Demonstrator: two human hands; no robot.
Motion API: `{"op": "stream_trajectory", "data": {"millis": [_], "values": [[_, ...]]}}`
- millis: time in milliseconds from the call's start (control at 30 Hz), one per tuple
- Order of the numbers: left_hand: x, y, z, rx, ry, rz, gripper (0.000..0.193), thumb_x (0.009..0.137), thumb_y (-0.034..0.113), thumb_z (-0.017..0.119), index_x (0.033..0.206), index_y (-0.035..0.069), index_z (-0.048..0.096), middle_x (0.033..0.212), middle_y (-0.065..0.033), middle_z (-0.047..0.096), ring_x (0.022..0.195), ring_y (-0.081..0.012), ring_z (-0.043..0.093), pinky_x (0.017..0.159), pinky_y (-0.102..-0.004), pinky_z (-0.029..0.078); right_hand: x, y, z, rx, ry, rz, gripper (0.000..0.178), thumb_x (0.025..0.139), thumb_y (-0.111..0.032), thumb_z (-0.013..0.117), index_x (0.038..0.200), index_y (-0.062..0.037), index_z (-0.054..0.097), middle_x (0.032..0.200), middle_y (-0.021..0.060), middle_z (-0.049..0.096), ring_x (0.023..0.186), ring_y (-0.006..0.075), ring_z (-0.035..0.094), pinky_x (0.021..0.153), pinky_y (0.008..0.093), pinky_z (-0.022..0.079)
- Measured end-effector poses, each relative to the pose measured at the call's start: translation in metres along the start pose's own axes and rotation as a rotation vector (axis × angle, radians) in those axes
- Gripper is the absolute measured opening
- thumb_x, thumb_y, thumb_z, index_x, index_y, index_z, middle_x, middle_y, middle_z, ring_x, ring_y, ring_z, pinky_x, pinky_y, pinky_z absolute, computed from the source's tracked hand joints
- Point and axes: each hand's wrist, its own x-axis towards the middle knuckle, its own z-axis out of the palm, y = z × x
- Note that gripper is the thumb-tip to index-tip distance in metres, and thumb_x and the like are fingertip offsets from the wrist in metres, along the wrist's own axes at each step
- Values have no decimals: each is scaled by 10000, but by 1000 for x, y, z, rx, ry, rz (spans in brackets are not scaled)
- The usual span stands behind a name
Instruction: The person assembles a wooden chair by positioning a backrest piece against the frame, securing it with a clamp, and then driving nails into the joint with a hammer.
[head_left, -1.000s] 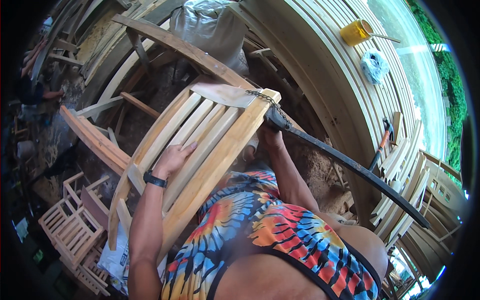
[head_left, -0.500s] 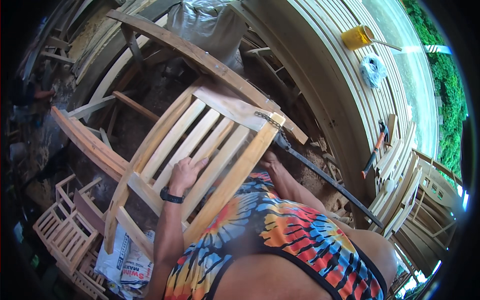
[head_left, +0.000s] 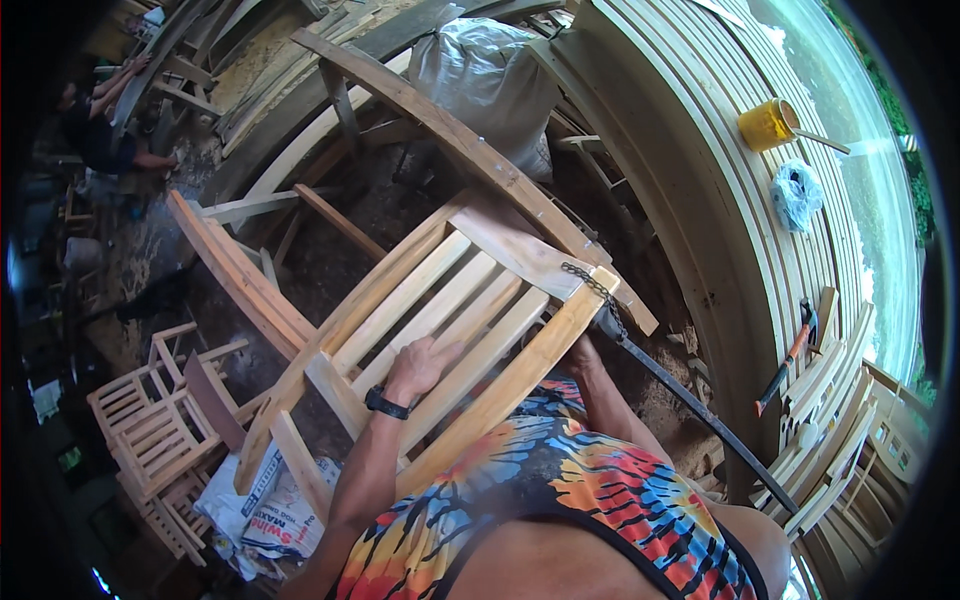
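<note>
A slatted wooden chair back lies tilted in front of me, with pale slats between two curved posts and a wide top rail. My left hand, with a black watch on its wrist, is closed over one of the middle slats. A dark chain loops around the upper end of the nearer post and joins a long metal bar that slants down to the right. Beneath that post is my right hand, near the chain and bar; its fingers are mostly hidden.
A rough wooden beam crosses behind the chair back. On the stacked boards at right are a yellow jar, a blue plastic bag and a hammer. Small slatted chairs stand lower left. Another person is far left.
The view has swung left, so the scene sits farther right and lower, and more of the other person shows. My left hand stays on the slats, its thumb less raised.
</note>
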Motion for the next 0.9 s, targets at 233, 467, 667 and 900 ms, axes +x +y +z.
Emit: {"op": "stream_trajectory", "data": {"millis": [233,467,667,900], "values": [[-21,-9,9,-69,46,17,697,883,591,695,1081,-77,712,1068,-321,706,1058,-435,691,904,-455,540,-31,-24,57,11,-74,55,545,975,-498,653,1320,-76,623,1222,110,710,1093,252,694,1002,443,558],[-25,3,5,-42,40,39,687,889,593,686,1009,-83,712,1036,-328,703,1033,-453,686,870,-461,545,-42,-35,69,111,-55,108,411,1016,-419,618,1253,-86,663,1194,99,719,1083,243,695,993,445,562],[-24,8,14,-16,40,-48,763,888,658,634,1051,-84,706,1069,-336,696,1058,-470,670,902,-484,528,-30,-28,52,77,-16,96,438,1026,-380,605,1306,-45,640,1249,125,704,1102,246,692,991,438,562],[-33,-24,34,-43,30,-35,734,895,659,640,979,-67,711,1026,-323,704,1003,-456,683,864,-472,531,-56,-35,71,16,35,148,432,1042,-381,569,1314,-51,637,1272,131,694,1135,253,678,1022,446,539]]}}
